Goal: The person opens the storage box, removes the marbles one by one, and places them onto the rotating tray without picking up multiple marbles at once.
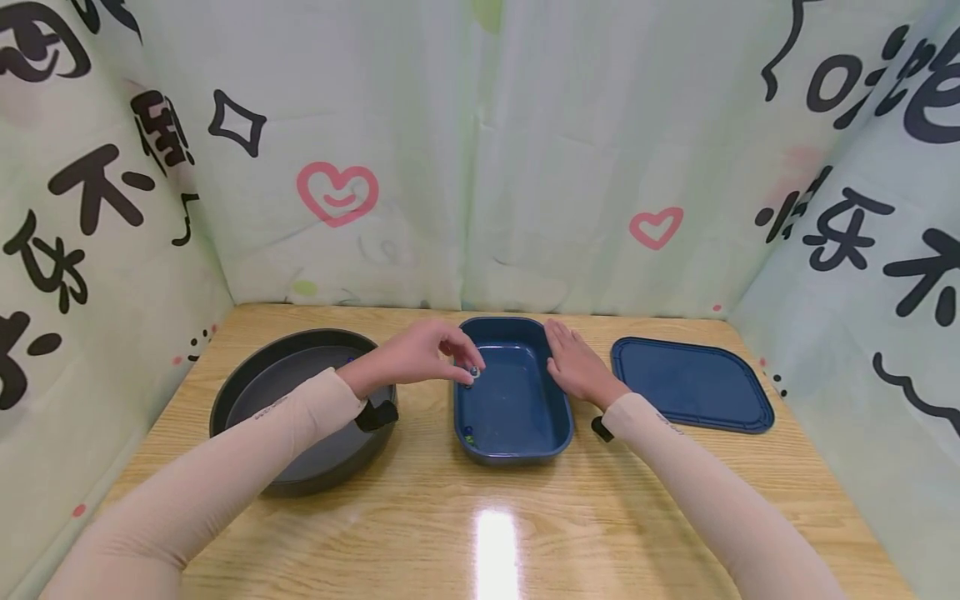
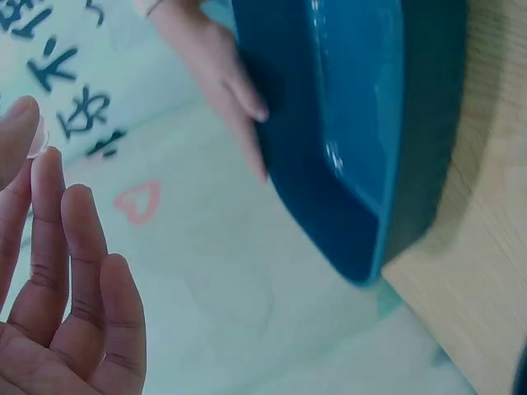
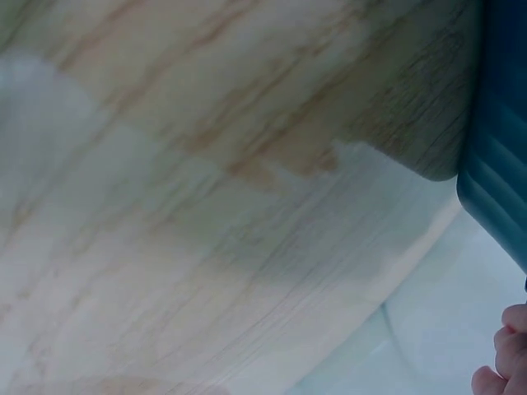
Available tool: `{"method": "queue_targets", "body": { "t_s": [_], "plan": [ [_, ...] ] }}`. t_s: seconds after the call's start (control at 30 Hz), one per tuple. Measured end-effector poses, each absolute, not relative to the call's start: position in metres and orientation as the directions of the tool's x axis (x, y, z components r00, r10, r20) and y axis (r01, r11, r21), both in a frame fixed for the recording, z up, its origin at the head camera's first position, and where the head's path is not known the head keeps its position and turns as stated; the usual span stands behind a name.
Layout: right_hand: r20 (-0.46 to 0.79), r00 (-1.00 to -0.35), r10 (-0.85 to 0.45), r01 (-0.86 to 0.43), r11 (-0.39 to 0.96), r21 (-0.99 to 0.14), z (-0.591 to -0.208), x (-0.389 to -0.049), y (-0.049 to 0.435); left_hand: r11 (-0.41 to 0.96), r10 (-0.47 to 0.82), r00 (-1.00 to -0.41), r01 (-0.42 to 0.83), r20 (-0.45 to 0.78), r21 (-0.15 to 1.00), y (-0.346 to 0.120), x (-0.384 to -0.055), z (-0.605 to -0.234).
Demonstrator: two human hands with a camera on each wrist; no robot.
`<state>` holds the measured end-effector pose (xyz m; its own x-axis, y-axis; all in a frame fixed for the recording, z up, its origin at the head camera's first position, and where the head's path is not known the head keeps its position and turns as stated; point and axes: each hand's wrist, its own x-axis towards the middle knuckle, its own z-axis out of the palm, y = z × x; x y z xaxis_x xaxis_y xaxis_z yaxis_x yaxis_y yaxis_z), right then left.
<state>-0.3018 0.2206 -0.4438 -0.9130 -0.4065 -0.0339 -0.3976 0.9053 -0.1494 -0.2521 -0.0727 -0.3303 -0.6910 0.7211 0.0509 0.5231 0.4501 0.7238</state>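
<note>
The small, clear, round, glassy marble (image 2: 41, 140) sits pinched in your left hand (image 1: 427, 357), mid-frame by the left rim of the glossy blue rectangular dish (image 1: 517, 408); your right hand (image 1: 579, 365), fingers straight, braces the opposite side (presumably for steadiness).

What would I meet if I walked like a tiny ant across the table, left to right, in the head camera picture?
Round dark pan → left hand → deep blue dish → right hand → flat blue lid.
</note>
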Motion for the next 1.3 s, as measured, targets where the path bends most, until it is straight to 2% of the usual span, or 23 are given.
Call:
{"method": "queue_targets", "body": {
  "t_s": [0.23, 0.47, 0.7, 0.93, 1.3],
  "plan": [
    [-0.033, -0.916, -0.399, -0.391, 0.909, -0.145, -0.444, -0.303, 0.219, 0.507, 0.599, -0.798, 0.444, 0.069, 0.739, -0.112, -0.253, -0.331],
    [-0.035, -0.916, -0.401, -0.392, 0.909, -0.141, -0.447, -0.303, 0.221, 0.523, 0.493, -0.866, 0.375, 0.087, 0.766, -0.152, -0.256, -0.338],
    [-0.034, -0.918, -0.395, -0.386, 0.910, -0.154, -0.446, -0.304, 0.221, 0.521, 0.352, -0.935, 0.240, 0.050, 0.819, -0.193, -0.271, -0.359],
    [-0.038, -0.920, -0.390, -0.380, 0.912, -0.157, -0.447, -0.303, 0.219, 0.550, 0.214, -0.976, 0.142, 0.026, 0.823, -0.221, -0.284, -0.384],
    [-0.042, -0.920, -0.389, -0.379, 0.912, -0.157, -0.444, -0.302, 0.219, 0.594, 0.086, -0.996, 0.043, -0.010, 0.803, -0.237, -0.300, -0.413]
  ]
}}
